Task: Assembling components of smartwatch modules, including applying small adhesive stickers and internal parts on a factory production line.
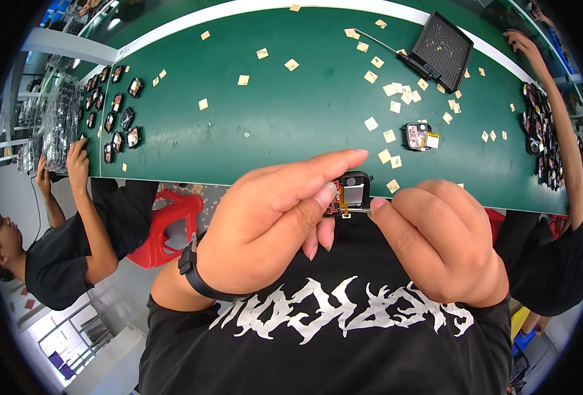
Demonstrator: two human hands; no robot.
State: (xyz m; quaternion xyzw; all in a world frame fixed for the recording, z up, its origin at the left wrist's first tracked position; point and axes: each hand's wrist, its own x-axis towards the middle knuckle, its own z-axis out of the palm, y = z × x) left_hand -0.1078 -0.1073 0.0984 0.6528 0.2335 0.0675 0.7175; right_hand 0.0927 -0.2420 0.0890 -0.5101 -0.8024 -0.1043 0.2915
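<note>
My left hand [265,227] grips a small black device housing [364,180] between thumb and fingers, at the table's near edge. Inside that housing show a red circuit board, a silvery rectangular part and an orange flex strip with a small connector at its lower end. My right hand [439,243] is closed in a pinch, thumb and index finger close to the housing's lower right corner. Whatever it pinches is too small or hidden to name. Beyond my hands, a second open housing [415,136] lies on the green table, a silvery battery [432,140] at its right side.
Pale square paper pieces [291,64] are scattered over the green table [193,141]. A black tray [441,46] stands at the back right. Several housings [133,137] lie on the left, and more are piled far right [543,135]. Co-workers sit on both sides, one beside a red stool [173,224].
</note>
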